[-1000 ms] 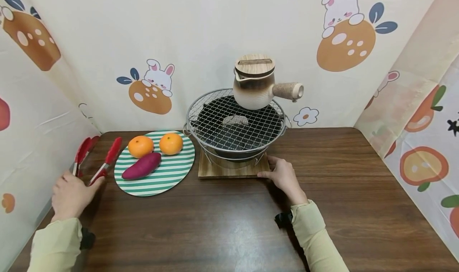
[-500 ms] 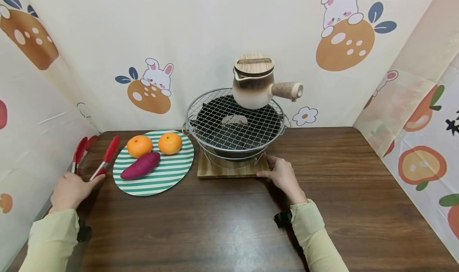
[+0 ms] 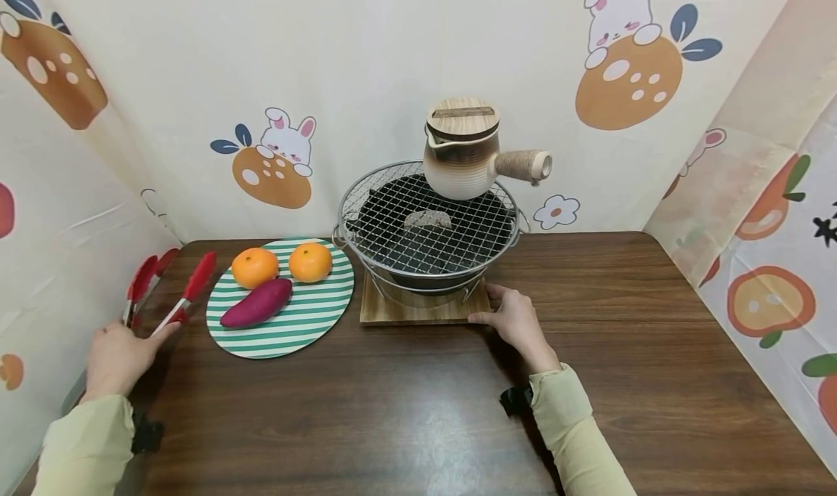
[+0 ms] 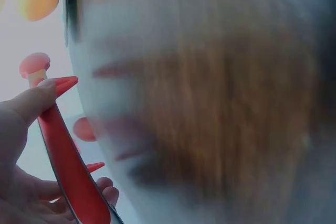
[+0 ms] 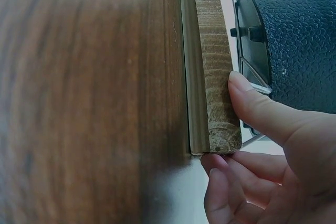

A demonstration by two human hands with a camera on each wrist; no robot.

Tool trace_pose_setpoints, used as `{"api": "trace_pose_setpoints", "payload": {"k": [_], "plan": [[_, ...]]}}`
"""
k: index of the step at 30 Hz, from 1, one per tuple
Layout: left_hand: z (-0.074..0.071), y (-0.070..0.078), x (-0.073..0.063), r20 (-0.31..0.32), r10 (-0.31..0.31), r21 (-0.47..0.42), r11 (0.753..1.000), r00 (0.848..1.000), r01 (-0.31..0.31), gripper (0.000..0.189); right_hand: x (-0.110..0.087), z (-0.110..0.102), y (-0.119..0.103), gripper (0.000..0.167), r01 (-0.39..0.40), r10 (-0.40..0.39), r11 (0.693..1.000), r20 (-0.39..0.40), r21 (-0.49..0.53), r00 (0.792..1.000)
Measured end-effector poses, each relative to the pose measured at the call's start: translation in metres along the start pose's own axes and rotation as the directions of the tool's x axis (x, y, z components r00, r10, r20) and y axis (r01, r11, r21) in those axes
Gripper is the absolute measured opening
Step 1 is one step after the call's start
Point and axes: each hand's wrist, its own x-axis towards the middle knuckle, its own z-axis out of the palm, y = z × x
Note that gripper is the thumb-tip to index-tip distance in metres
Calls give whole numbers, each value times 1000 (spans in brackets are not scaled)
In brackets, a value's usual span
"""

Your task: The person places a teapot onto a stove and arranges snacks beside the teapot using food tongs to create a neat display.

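At the left of the head view, my left hand (image 3: 120,354) grips a pair of red-tipped tongs (image 3: 199,277), whose arms spread apart toward the wall. In the left wrist view the thumb presses one red arm of the tongs (image 4: 71,163), with fingers at the other side. My right hand (image 3: 519,325) pinches the front right corner of a wooden board (image 3: 418,316). The right wrist view has the thumb over the board's (image 5: 215,77) top face and the fingers at its edge. On that board stands a round tabletop grill (image 3: 392,227) with a wire mesh.
A side-handled teapot (image 3: 461,173) with a wooden lid sits on the back of the mesh. Left of the grill, a striped round placemat (image 3: 307,329) bears two oranges (image 3: 310,262) and a purple sweet potato (image 3: 257,303). Printed cloth walls (image 3: 392,60) border the brown table (image 3: 366,409).
My left hand has drawn slightly left and toward me with the tongs. The right hand stays at the board's corner, and the grill and food have not moved.
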Motion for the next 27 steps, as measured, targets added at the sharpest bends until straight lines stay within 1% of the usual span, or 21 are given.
{"api": "trace_pose_setpoints", "payload": {"k": [1, 4, 6, 9, 13, 16, 20, 23, 27], "plan": [[-1, 0, -1, -3, -14, -12, 1000, 1000, 14, 95, 0, 0, 0, 68, 1, -1, 1000, 1, 0, 1000], [-3, -1, -4, -47, -18, -60, 998, 999, 16, 90, 0, 0, 1, 68, 5, -5, 1000, 8, -3, 1000], [-4, -1, -6, -73, -8, -79, 997, 997, 2, 88, 0, 0, 2, 68, 7, -7, 1000, 12, -4, 1000], [-7, -1, -11, -109, 18, -90, 996, 994, -28, 92, 0, 0, 2, 69, 5, -5, 1000, 14, -8, 1000], [-11, 4, -22, -131, 57, -69, 995, 990, -67, 95, 0, 1, 2, 69, 5, -5, 1000, 17, -7, 1000], [-13, 8, -30, -171, 104, -48, 992, 980, -114, 88, -1, 0, 2, 69, 4, -4, 1000, 22, -1, 1000], [-13, 14, -43, -229, 181, -21, 981, 956, -190, 79, 0, 0, 3, 69, 1, -1, 1000, 25, 4, 1000], [-13, 19, -52, -246, 225, -18, 971, 943, -237, 79, 0, 0, 3, 70, -2, 2, 1000, 27, 5, 1000], [-12, 22, -61, -252, 261, -33, 960, 932, -278, 82, 0, 1, 3, 70, -14, 13, 1000, 28, 5, 1000]]}}
